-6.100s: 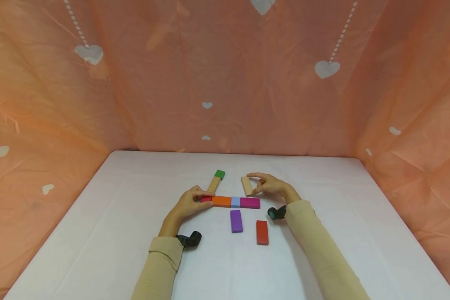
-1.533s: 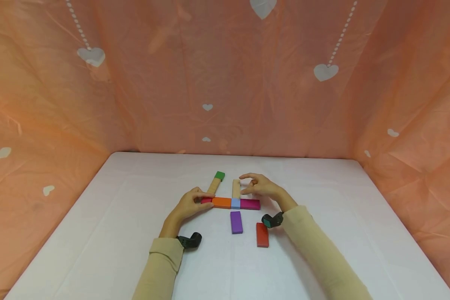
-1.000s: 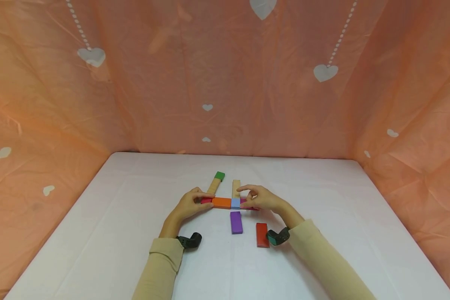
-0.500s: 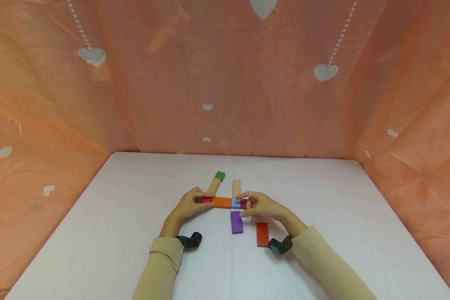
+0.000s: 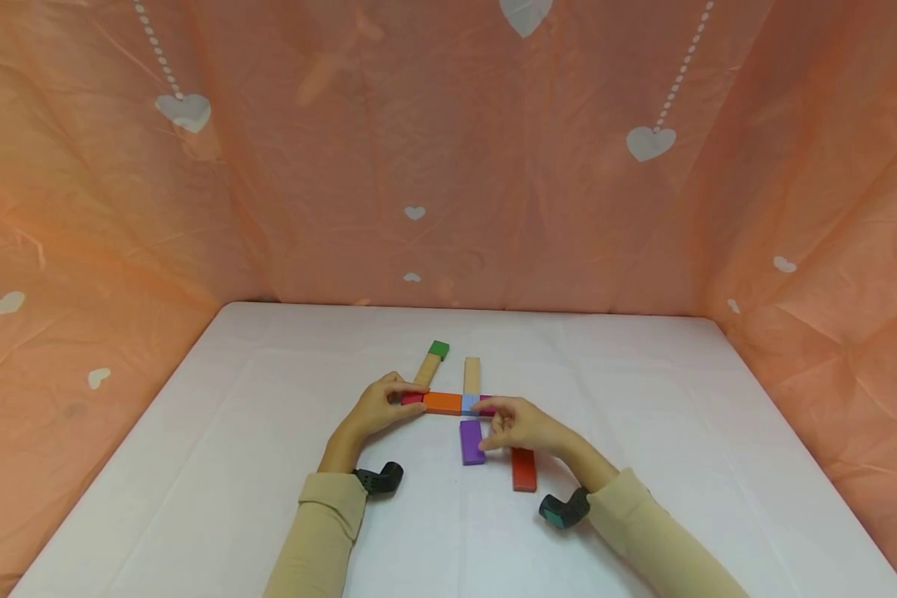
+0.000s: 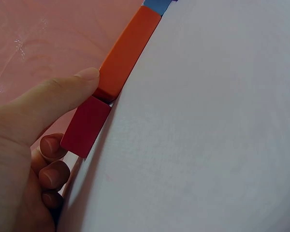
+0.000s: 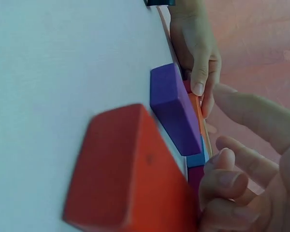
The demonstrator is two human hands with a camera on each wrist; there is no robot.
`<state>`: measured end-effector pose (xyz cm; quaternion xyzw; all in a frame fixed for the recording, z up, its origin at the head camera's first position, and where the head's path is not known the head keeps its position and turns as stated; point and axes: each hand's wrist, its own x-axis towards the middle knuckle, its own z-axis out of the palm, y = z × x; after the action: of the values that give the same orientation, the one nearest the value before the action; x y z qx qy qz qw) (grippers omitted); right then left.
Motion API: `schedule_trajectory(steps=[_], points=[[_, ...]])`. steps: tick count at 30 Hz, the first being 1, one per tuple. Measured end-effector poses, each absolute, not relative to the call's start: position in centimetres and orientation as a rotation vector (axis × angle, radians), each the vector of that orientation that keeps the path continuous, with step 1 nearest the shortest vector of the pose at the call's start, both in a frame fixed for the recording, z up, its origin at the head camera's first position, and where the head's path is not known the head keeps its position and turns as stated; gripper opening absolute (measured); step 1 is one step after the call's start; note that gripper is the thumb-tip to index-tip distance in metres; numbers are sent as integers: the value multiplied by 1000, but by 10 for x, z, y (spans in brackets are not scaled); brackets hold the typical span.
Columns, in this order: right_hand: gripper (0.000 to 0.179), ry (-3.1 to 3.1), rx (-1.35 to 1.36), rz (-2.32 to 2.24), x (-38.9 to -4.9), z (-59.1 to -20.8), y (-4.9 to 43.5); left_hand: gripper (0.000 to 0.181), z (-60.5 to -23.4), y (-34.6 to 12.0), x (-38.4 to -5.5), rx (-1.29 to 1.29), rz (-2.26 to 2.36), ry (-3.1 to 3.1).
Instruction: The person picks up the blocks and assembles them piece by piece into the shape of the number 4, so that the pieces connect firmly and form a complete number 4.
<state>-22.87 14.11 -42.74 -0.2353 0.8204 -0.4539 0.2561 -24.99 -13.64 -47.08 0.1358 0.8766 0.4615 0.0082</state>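
My left hand point(image 5: 377, 407) holds the dark red block point(image 6: 86, 126) at the left end of a row, thumb on the near side and fingers on the far side. Continuing that row are an orange block point(image 5: 443, 404), a light blue block point(image 5: 467, 405) and a magenta block point(image 5: 487, 401), partly hidden by my right hand point(image 5: 529, 427). That hand hovers over the purple block point(image 5: 471, 443), thumb beside its right edge and index finger extended beyond its far end. In the right wrist view, nothing lies between thumb and fingers.
Two plain wooden blocks stretch away behind the row, the left one point(image 5: 428, 370) slanted with a green block point(image 5: 439, 350) at its far end, the right one point(image 5: 472, 375) behind the light blue. A red block point(image 5: 524, 473) lies under the right wrist on the white table point(image 5: 232, 498).
Earlier, my right hand shifted the right wooden block leftward to behind the light blue block. Since then it has moved nearer, across the row, to the purple block. My left hand stays put.
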Motion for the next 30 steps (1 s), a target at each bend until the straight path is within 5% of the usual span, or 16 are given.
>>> schedule_trajectory(steps=[30], points=[[54, 2402, -599, -1196, -212, -431, 140, 30, -470, -136, -250, 417, 1448, 2731]])
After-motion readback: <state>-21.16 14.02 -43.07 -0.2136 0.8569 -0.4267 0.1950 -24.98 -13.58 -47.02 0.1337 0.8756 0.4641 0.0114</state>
